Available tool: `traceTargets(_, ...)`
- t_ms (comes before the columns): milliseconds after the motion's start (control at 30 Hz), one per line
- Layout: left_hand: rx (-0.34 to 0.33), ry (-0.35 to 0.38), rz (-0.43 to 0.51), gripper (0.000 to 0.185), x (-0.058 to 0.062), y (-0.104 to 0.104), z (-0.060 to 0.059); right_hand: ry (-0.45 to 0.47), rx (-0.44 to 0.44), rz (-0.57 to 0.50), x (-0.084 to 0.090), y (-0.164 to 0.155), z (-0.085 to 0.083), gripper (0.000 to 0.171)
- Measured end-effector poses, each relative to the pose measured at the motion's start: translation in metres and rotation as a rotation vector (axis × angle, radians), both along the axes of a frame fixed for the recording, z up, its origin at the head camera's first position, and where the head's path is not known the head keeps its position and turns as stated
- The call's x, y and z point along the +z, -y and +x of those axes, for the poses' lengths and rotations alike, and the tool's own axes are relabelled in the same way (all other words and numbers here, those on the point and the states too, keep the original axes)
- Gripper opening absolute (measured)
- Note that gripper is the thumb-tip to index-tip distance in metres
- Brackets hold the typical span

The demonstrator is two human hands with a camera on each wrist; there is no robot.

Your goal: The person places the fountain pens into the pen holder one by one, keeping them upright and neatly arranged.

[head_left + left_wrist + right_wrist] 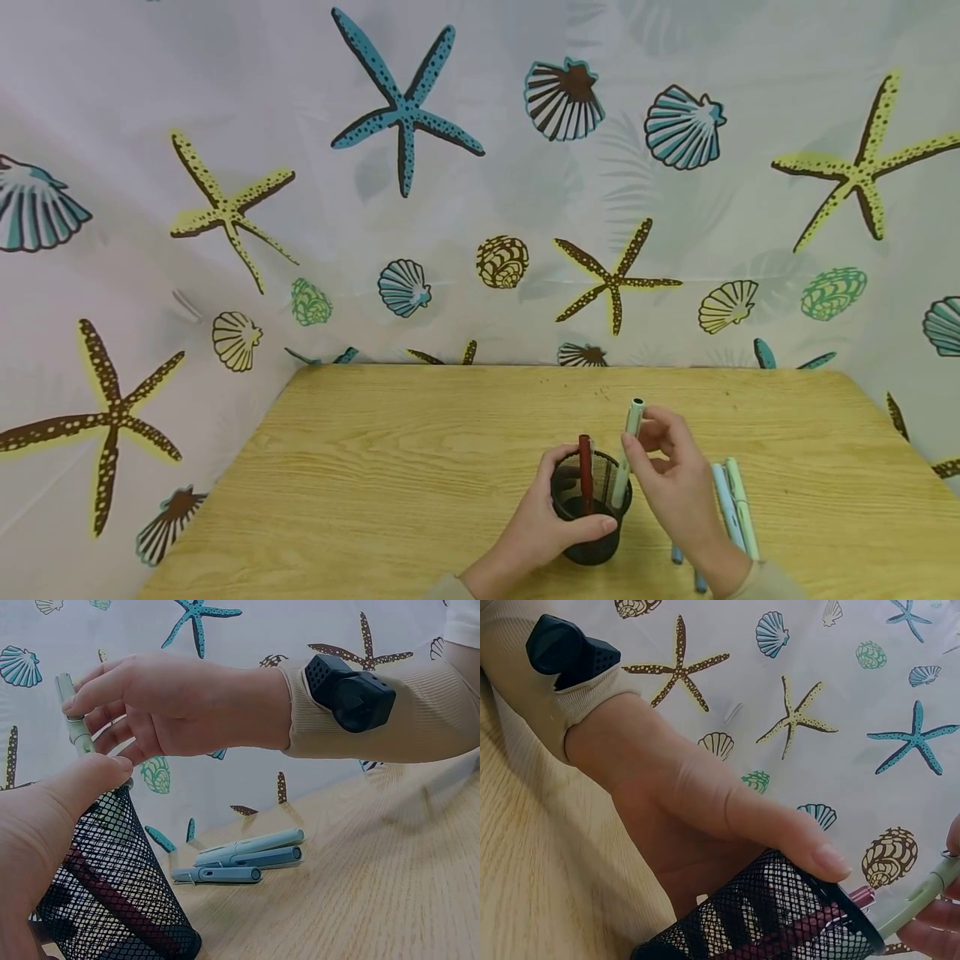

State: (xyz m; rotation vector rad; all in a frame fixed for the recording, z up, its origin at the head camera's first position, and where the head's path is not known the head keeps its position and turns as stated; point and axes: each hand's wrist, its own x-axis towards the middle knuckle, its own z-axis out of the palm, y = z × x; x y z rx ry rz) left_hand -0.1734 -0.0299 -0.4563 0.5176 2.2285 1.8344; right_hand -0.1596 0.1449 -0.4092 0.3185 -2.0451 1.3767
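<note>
Desk [390,467]: light wood, backed by a seashell-print curtain [465,167]
Mesh cup [588,533]: black, upright near the desk's front edge, a red pen [585,483] standing inside
Left hand [543,521]: fingers wrapped around the mesh cup
Right hand [675,483]: fingertips pinching a pale green pen [628,450], its lower end inside the cup
Loose pens [731,508]: pale blue and green, lying just right of the cup

No readable text, labels, brands or numbers appear in any view. The white fabric backdrop [480,208] carries only printed starfish and seashell pictures, and the pale green plastic pen [628,450] shows no legible marking.
</note>
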Motion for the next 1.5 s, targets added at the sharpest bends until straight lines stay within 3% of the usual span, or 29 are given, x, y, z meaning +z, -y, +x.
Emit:
traceTargets(333,0.007,0.021,0.013,0.075,-0.001,0.0,0.0,0.044,-0.004,-0.002,-0.003,0.001,-0.001,0.035)
traceTargets(833,-0.002,-0.01,0.013,0.075,0.002,-0.001,0.0,0.035,0.008,0.112,-0.014,-0.004,-0.001,0.036)
traceTargets(1267,0.003,-0.008,0.015,0.076,0.001,-0.002,0.001,0.197,0.067,0.131,-0.017,-0.007,-0.004,0.03)
traceTargets(1500,-0.006,-0.001,0.033,0.074,0.0,-0.001,-0.001,0.255,0.053,0.116,-0.015,-0.009,-0.003,0.03)
